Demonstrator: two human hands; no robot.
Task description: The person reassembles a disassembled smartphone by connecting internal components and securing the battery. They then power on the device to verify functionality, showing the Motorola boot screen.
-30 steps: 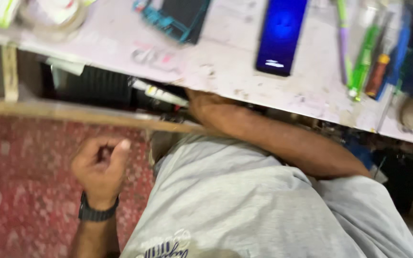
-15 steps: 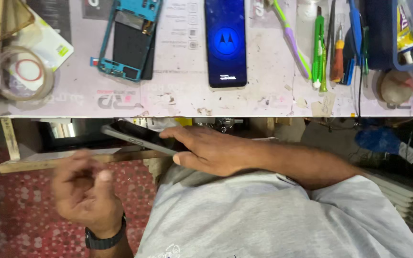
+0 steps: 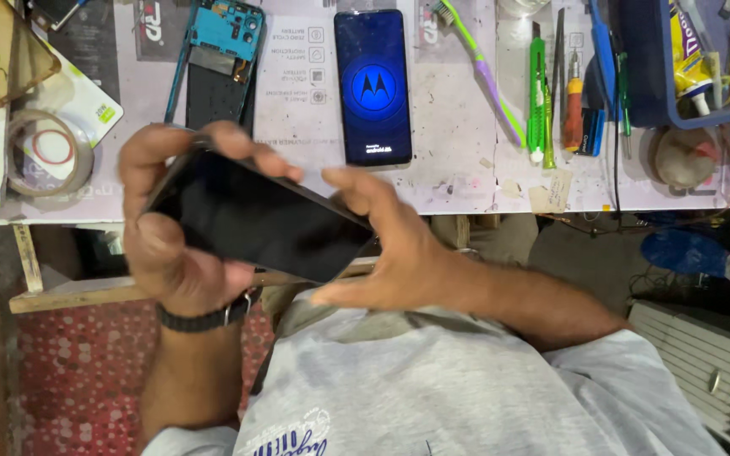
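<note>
Both the left hand (image 3: 175, 245) and the right hand (image 3: 390, 253) grip a flat black glass-faced phone (image 3: 259, 218) at its ends, off the table's (image 3: 466, 181) near edge. It looks light, stiff, slippery and fragile; edges are the safest hold.

Black phone (image 3: 268, 221), screen dark, tilted, held above desk edge, btwn both hands

The dark phone (image 3: 255, 219) looked smooth and shiny, like glass. The table top (image 3: 466, 181) was matt, scratched and stained. The toothbrush (image 3: 483, 72) and the tape roll (image 3: 48, 152) looked like plastic. The shirt (image 3: 433, 380) was soft grey cloth. The wristband (image 3: 204, 319) looked dull black.
</note>
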